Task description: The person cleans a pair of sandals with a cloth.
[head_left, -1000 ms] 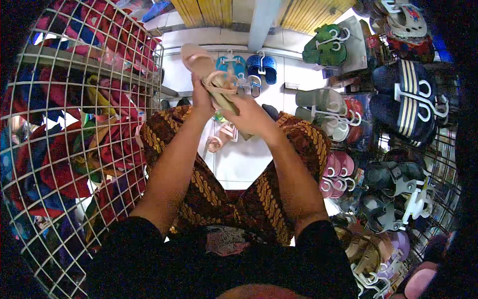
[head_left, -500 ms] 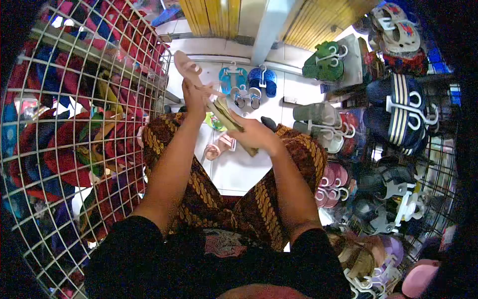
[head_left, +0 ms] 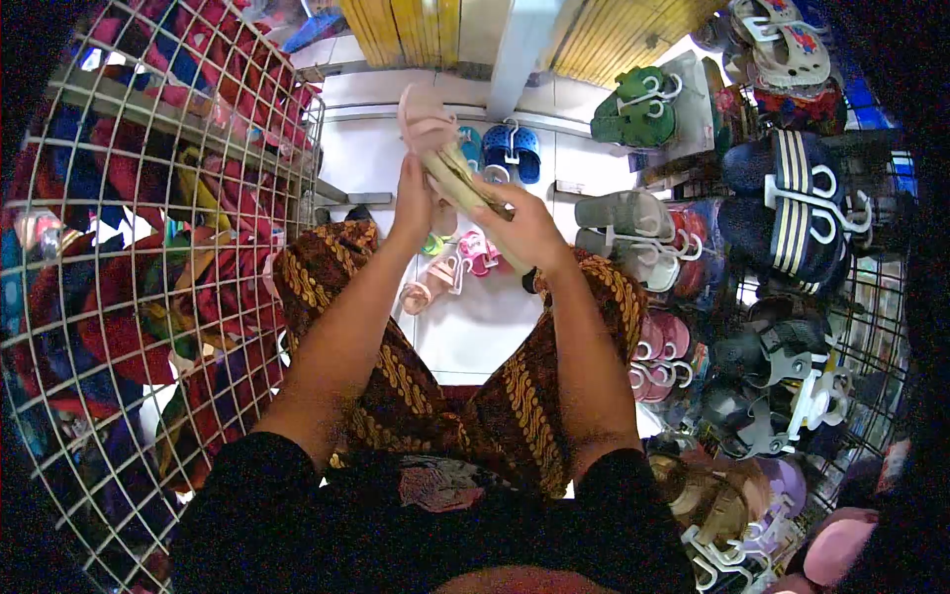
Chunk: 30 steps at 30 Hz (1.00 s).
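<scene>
My left hand is closed around a pale pink sandal, held up with its toe pointing away from me. My right hand grips a long, soft-looking cream and olive cloth, which lies along the sandal and touches it. The cloth's exact folds are partly hidden by my fingers. Below my hands, on the white floor, lie small rose-gold sandals and bright pink sandals. Farther off are blue clogs and teal footwear, partly covered by the held sandal.
A wire grid rack packed with red and blue footwear rises at my left. On the right, another rack carries green clogs, striped navy slides, black sandals and pink footwear on white hangers. A metal post stands ahead.
My left hand has moved right with the pink sandal, which is now more upright. The cloth in my right hand now lies closer along it. The bright pink sandals on the floor have come into view.
</scene>
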Available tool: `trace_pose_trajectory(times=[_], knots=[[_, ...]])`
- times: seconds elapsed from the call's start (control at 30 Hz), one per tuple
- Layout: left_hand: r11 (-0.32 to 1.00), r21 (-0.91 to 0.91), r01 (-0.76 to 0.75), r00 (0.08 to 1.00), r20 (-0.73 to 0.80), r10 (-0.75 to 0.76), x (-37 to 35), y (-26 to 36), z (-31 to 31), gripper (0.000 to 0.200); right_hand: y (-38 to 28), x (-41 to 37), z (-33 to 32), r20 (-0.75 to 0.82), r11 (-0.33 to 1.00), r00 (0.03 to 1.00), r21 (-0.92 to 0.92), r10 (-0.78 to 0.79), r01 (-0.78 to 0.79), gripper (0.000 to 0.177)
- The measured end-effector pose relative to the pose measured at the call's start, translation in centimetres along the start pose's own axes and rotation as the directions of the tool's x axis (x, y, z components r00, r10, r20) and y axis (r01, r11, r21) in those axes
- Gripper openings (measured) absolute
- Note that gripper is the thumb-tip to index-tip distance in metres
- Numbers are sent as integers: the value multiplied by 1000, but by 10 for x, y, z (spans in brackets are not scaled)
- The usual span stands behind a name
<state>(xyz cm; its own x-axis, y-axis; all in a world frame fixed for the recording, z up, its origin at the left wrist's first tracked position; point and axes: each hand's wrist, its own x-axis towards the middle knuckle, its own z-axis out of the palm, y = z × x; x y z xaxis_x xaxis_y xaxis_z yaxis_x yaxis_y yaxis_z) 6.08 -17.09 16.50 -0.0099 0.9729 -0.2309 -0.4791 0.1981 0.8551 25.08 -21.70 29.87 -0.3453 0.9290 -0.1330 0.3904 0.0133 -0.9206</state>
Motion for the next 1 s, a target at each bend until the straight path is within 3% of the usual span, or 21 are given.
trace_pose_trajectory(times=[0.03,0.1,0.23,0.33,0.43,0.57,0.67,0.7,0.83,0.93,0.97,1.0], knots=[[999,50,-4,999,-37,6,-15,21,20,55,5,1,-1,-30,999,999,-50,-19,18,47],[999,42,-1,1000,2,0,-21,31,27,54,8,3,3,-97,984,985,-120,-143,131,46],[993,97,60,998,-10,-60,-35,40,42,49,5,7,18,-235,984,962,-148,-137,104,47],[998,52,-20,999,47,18,-36,40,41,48,14,10,23,-244,987,964,-146,-107,73,47],[995,104,-7,999,-35,11,-34,40,43,48,11,11,24,-284,987,955,-155,-81,37,46],[994,110,-8,997,73,0,-30,13,33,48,1,5,33,-392,976,911,-211,-126,44,44],[963,254,-91,991,122,62,-34,17,37,48,-3,5,33,-413,963,898,-268,-150,38,45],[837,489,-248,964,207,165,-32,16,30,48,-3,2,34,-415,956,896,-292,-159,34,45],[883,448,-142,985,148,83,-31,21,34,50,-6,2,37,-372,918,912,-397,-171,10,46],[963,266,-34,990,139,-3,-51,46,60,50,1,6,40,-454,949,874,-314,-173,24,44],[823,529,-208,970,221,103,-36,25,37,49,6,7,42,-472,948,867,-318,-158,0,44],[856,478,-198,971,213,106,-38,31,46,48,4,8,43,-483,946,861,-323,-159,-6,44]])
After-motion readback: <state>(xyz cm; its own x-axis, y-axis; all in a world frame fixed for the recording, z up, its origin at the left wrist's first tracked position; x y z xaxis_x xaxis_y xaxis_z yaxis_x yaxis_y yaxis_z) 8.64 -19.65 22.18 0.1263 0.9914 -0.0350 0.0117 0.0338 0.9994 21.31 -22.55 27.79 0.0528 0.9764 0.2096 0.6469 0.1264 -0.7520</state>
